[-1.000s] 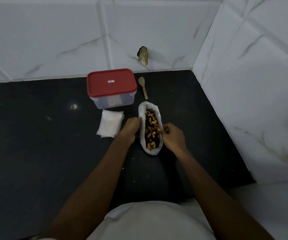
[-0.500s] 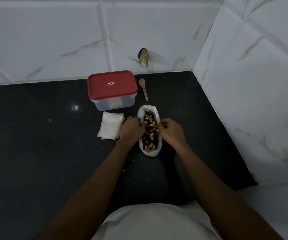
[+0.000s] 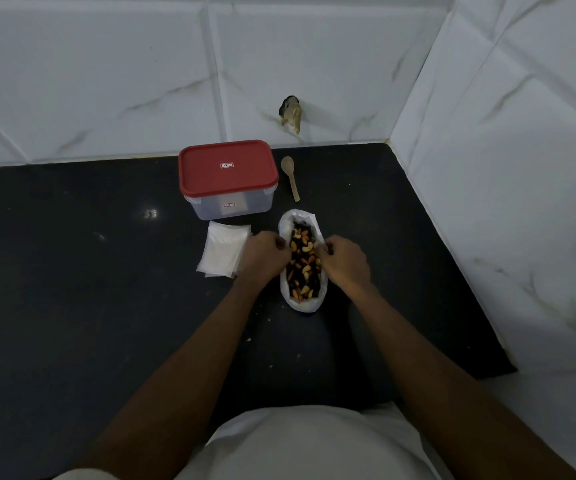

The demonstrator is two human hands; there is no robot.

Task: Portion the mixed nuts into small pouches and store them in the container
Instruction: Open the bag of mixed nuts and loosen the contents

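- Left hand (image 3: 265, 254): knuckles up, fingers curled, grasping the left rim of the bag (image 3: 302, 306) about midway along its length.
- Pouches (image 3: 224, 252): a flat stack of small clear pouches at 9 o'clock from the left hand, lying on the table (image 3: 71, 271), with their right edge just beside the hand.
- Container (image 3: 231, 206): clear box at 12 o'clock from the pouches, near them but apart. Its red lid (image 3: 227, 168) is on.
- Bag: white and open at the top, lying lengthwise between the two hands. Mixed nuts (image 3: 303, 265) fill the opening; none are seen outside it.
- Spoon (image 3: 290, 178): small and wooden, at 12 o'clock from the bag and 3 o'clock from the container. It touches neither, and its bowl points away from the person.
- Right hand (image 3: 345, 259): knuckles up, fingers curled, pinching the right rim of the bag opposite the left hand.
- Tiled wall (image 3: 504, 202): white marbled tiles that bound the table at 3 o'clock.
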